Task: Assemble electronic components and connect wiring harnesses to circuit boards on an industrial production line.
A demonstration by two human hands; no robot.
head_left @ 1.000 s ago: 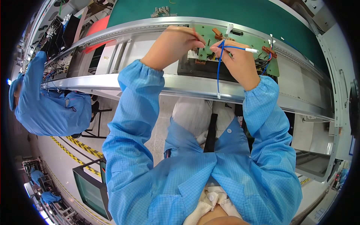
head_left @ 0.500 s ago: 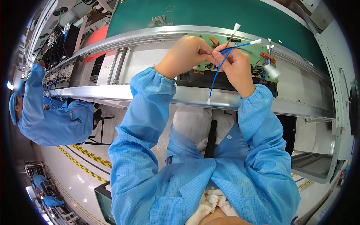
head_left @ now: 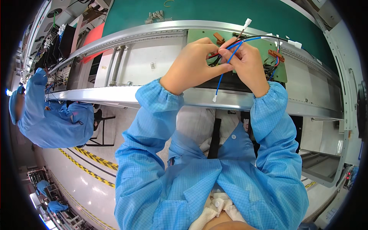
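Note:
My left hand (head_left: 195, 63) and my right hand (head_left: 248, 65) meet above a green circuit board (head_left: 276, 71). Between their fingertips they pinch a bunch of wires. A blue wire (head_left: 232, 56) hangs toward me and ends in a small white connector (head_left: 214, 98). Out past my right fingers run a black wire (head_left: 281, 37) and a brown wire with a white connector (head_left: 247, 23). Red and black wires show between the hands, though the fingertips hide exactly what each one grips. Brown blocks (head_left: 219, 38) sit on the board.
Metal conveyor rails (head_left: 153, 27) run in front of and behind the board. Beyond lies a green work surface (head_left: 214, 11) with several small metal parts (head_left: 155, 16) on it. At left, a co-worker in blue (head_left: 57, 124) sits at the same line.
My hands have drawn closer together, with the left fingers now reaching the right. The black wire now stretches farther right. A white cylindrical connector near the board's right side has shifted upward.

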